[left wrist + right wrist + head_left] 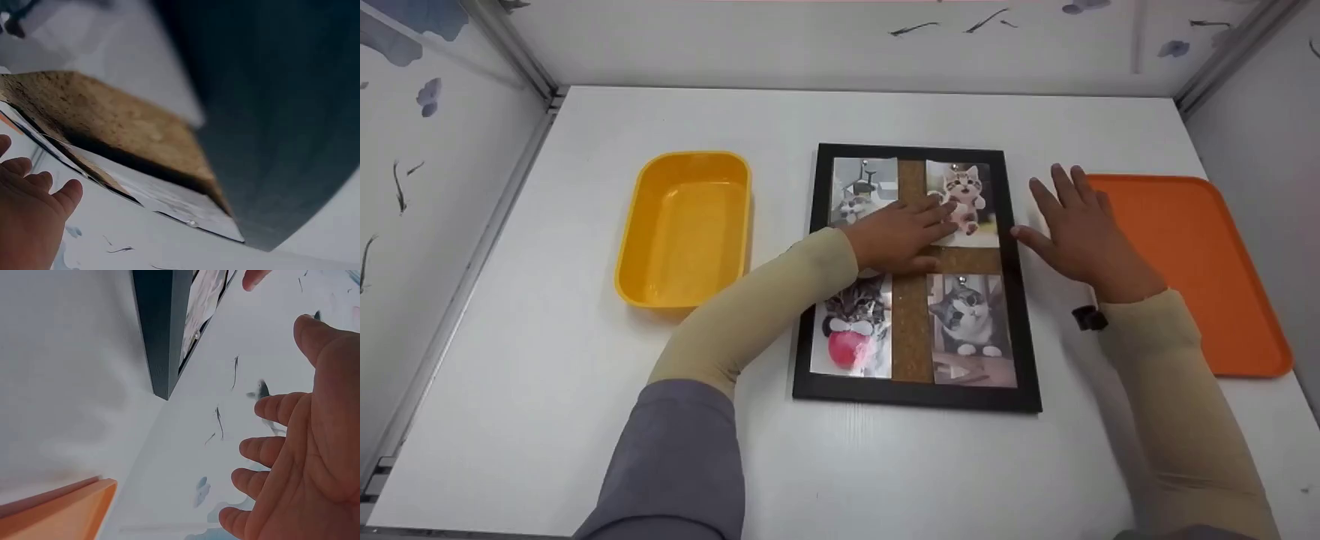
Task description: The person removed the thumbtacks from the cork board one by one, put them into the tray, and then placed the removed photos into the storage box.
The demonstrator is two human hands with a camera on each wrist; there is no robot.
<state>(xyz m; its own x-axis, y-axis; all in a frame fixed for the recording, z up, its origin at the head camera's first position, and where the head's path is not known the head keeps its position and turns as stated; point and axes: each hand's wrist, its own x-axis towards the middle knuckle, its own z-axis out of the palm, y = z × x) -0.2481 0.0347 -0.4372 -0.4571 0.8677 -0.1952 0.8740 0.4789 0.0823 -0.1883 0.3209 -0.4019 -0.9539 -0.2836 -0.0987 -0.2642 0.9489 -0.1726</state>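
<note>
A black-framed cork board (915, 396) lies on the table with a cat photo at each corner. Pins with shiny heads show at the tops of several of them. My left hand (901, 236) is over the board's middle, fingers straight and pointing right, partly covering the upper left photo (855, 180) and reaching the upper right photo (961, 180). Whether it touches the board cannot be told. To the right of the frame, my right hand (1084, 240) holds nothing, its fingers straight and spread. Below are the tabby photo with a pink ball (851, 349) and the grey-and-white cat photo (971, 330).
On the left stands a yellow plastic tray (686, 225) with raised sides. An orange tray (1215, 277) lies at the right, partly behind my right hand and forearm. White patterned panels (840, 45) wall the table at the back and sides.
</note>
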